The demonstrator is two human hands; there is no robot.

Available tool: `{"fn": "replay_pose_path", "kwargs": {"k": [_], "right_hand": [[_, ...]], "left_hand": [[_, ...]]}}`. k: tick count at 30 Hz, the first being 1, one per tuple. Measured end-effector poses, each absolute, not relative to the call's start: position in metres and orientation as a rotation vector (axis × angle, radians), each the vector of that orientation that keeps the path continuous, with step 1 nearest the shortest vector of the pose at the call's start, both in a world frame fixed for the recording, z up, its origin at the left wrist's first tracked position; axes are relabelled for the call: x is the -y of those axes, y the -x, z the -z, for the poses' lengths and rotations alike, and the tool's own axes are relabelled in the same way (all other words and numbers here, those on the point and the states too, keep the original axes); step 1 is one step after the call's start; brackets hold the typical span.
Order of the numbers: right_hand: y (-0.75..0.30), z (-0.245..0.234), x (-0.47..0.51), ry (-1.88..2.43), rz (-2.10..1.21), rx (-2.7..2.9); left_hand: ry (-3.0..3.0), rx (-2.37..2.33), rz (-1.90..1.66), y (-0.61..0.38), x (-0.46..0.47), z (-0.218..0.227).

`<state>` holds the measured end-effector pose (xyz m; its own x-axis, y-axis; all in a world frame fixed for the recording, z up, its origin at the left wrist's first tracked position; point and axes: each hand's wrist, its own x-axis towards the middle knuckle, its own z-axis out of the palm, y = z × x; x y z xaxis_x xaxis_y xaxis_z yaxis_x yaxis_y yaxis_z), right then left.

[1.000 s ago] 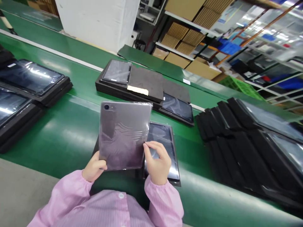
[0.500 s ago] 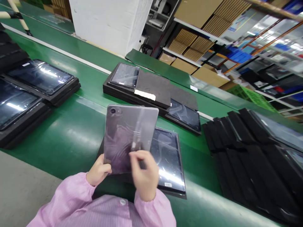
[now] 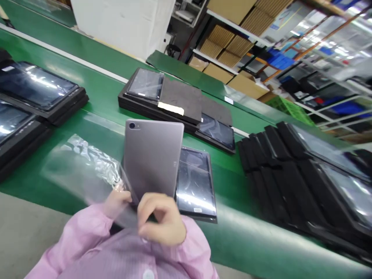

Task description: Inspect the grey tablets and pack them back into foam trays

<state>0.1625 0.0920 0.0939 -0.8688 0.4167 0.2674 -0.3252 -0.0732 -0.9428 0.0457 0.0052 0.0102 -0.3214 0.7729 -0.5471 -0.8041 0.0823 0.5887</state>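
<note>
A grey tablet (image 3: 152, 155) is held up tilted, its back and corner camera facing me. My left hand (image 3: 117, 201) is closed at its lower left edge. A clear plastic film (image 3: 87, 166) spreads to the left of the tablet and passes over my left hand, down toward my right fingers. My right hand (image 3: 164, 219), thumb and forefinger curled together in a pinch, is in front of the tablet's lower edge at the film's end; blur hides the exact grip. Behind and right of it, another tablet (image 3: 196, 182) lies screen up on a dark foam pad.
Stacks of black foam trays with tablets stand left (image 3: 40, 85) and right (image 3: 290, 186) on the green worktop (image 3: 229, 201). Ahead lies a foam stack (image 3: 181, 97) with a tablet on top and a pale paper strip (image 3: 171, 108). A white block (image 3: 119, 27) stands beyond.
The clear film has come away from the tablet's back and now spreads out to the left. My right hand has moved down and left. The view has shifted slightly.
</note>
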Motion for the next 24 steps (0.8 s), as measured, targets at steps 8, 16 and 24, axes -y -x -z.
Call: {"fn": "replay_pose_path", "kwargs": {"k": [8,16,24], "right_hand": [[-0.213,-0.072,-0.157,1.074,-1.397,1.129],[-0.203,-0.042,-0.105,1.146,-1.597,1.461],[-0.214,-0.08,-0.082,1.004,-0.527,1.613]], "left_hand": [[0.178,-1.082,-1.547,-0.037,-0.009,-0.021],[0.039,-1.054,-1.531,-0.038,-0.006,-0.015],[-0.395,-1.072,-1.608,-0.048,-0.008,-0.027]]}}
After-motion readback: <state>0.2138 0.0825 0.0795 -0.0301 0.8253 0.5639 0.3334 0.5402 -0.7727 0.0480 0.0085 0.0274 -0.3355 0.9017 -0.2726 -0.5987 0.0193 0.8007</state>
